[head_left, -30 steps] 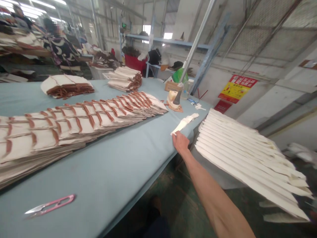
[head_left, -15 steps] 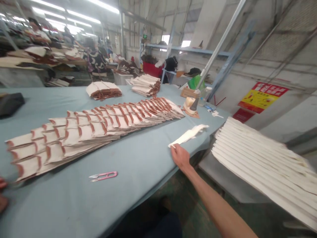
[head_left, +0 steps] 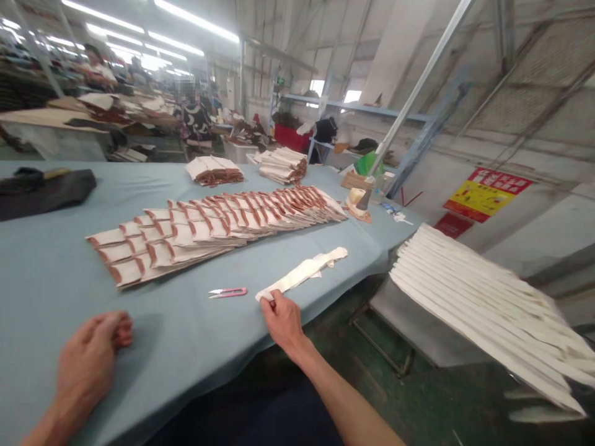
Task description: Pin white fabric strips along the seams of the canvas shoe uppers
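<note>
My right hand (head_left: 283, 319) pinches the near end of a cream-white cloth strip (head_left: 304, 271) between thumb and fingers. The strip lies along the table towards the back right, its far end uneven. My left hand (head_left: 90, 353) is over the table at the lower left, fingers curled in, with nothing visible in it. Pink-handled thread snips (head_left: 229, 292) lie between the hands, blades pointing left. Behind them, a long overlapping row of white cloth pieces with brown edges (head_left: 186, 235) runs across the blue-grey table (head_left: 186, 353).
Two stacks of white-and-brown pieces (head_left: 214, 170) (head_left: 281, 165) stand farther back. Dark folded cloth (head_left: 46, 192) lies at the left. A cone-shaped spool (head_left: 365, 199) is near the right corner. Layered white strips (head_left: 483, 310) rest on a lower stand at right. A person (head_left: 194, 118) is in the background.
My right hand has drawn the cloth strip left and nearer along the table. My left hand has come in from the left edge. The view has turned slightly left.
</note>
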Action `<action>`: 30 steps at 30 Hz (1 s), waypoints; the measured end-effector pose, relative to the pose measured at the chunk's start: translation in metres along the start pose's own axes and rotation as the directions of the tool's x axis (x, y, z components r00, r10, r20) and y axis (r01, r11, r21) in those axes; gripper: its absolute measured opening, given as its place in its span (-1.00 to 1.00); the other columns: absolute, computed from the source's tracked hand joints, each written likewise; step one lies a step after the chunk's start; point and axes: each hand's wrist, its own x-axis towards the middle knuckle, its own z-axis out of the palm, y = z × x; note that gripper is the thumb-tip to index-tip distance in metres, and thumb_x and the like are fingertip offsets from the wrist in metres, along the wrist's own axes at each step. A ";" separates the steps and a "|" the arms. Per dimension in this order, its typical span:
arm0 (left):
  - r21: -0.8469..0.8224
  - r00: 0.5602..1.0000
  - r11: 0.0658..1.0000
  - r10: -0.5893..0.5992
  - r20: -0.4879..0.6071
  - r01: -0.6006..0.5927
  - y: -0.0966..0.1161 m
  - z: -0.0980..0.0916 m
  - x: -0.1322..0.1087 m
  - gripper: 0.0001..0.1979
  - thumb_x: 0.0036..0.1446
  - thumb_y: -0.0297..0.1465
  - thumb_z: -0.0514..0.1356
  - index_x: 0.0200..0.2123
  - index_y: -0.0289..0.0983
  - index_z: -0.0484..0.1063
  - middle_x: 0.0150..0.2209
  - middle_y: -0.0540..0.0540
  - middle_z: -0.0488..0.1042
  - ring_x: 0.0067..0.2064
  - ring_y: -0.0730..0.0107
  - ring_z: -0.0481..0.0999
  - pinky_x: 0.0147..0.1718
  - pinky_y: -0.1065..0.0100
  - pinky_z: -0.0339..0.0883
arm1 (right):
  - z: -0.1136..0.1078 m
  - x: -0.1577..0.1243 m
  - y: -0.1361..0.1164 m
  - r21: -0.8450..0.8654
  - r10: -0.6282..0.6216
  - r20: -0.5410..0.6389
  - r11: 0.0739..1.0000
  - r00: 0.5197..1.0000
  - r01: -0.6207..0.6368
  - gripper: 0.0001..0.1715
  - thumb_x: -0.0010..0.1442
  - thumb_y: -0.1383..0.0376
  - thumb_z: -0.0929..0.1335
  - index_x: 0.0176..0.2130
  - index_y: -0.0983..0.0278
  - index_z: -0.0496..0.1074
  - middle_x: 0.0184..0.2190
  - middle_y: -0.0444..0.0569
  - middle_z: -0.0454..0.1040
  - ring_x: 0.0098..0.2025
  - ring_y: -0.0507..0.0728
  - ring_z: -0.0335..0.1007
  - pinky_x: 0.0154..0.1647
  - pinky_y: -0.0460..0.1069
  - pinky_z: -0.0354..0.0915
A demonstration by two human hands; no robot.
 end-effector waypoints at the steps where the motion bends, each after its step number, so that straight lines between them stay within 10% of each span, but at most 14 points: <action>1: -0.151 0.999 0.989 0.011 0.045 -0.004 -0.004 0.006 -0.011 -0.48 0.21 0.16 0.15 -0.38 -0.19 0.43 -0.53 0.10 0.49 -0.42 0.38 0.43 -0.36 0.37 0.44 | 0.004 -0.009 -0.007 0.028 -0.012 -0.003 1.000 1.000 0.012 -0.72 0.45 0.13 0.38 -0.06 0.30 0.51 -0.17 -0.03 0.58 -0.19 0.13 0.56 -0.11 0.09 0.50; 4: -0.210 0.971 0.978 0.043 0.236 0.008 -0.012 0.023 -0.049 -0.43 -0.11 0.19 0.35 -0.46 -0.25 0.51 -0.53 0.00 0.53 -0.47 0.31 0.47 -0.43 0.33 0.43 | 0.015 -0.036 -0.023 0.114 -0.049 -0.009 0.992 0.999 0.050 -0.72 0.46 0.17 0.31 -0.23 0.25 0.50 -0.42 -0.12 0.53 -0.35 0.11 0.50 -0.23 -0.01 0.35; 8: -0.203 0.946 0.977 0.122 0.302 -0.061 -0.010 0.041 -0.079 -0.52 0.01 0.08 0.29 -0.39 -0.25 0.54 -0.45 -0.07 0.56 -0.41 0.24 0.52 -0.42 0.32 0.44 | 0.027 -0.064 -0.032 0.220 -0.094 0.019 0.972 0.995 0.088 -0.66 0.39 0.14 0.30 -0.40 0.19 0.42 -0.56 -0.16 0.46 -0.49 0.10 0.37 -0.40 -0.06 0.12; 17: -0.136 0.906 0.950 0.310 0.287 -0.282 0.005 0.071 -0.053 -0.76 0.07 -0.14 0.26 -0.38 -0.18 0.57 -0.39 -0.04 0.57 -0.32 0.23 0.48 -0.26 0.31 0.35 | 0.030 -0.057 -0.025 0.421 -0.052 0.132 0.907 0.990 -0.008 -0.62 0.38 0.17 0.35 -0.46 0.23 0.40 -0.55 -0.19 0.44 -0.49 0.04 0.35 -0.39 -0.07 0.20; 24: -0.185 0.923 0.973 0.193 0.332 -0.137 0.002 0.082 -0.084 -0.64 0.18 -0.09 0.16 -0.20 -0.26 0.52 -0.29 -0.11 0.63 -0.43 0.29 0.52 -0.49 0.35 0.36 | 0.030 -0.040 -0.004 0.574 -0.057 0.334 0.804 0.941 -0.155 -0.67 0.46 0.09 0.38 -0.09 0.34 0.50 -0.27 -0.09 0.55 -0.36 0.04 0.50 -0.31 -0.01 0.50; 30: -0.281 0.947 0.959 0.114 0.299 -0.026 0.001 0.077 -0.096 -0.61 0.10 -0.08 0.27 -0.17 -0.27 0.52 -0.19 -0.16 0.63 -0.29 0.24 0.59 -0.44 0.36 0.42 | 0.030 -0.049 -0.005 0.662 -0.103 0.350 0.730 0.931 -0.168 -0.61 0.46 0.06 0.36 -0.23 0.33 0.49 -0.40 -0.15 0.51 -0.49 -0.01 0.40 -0.41 -0.06 0.41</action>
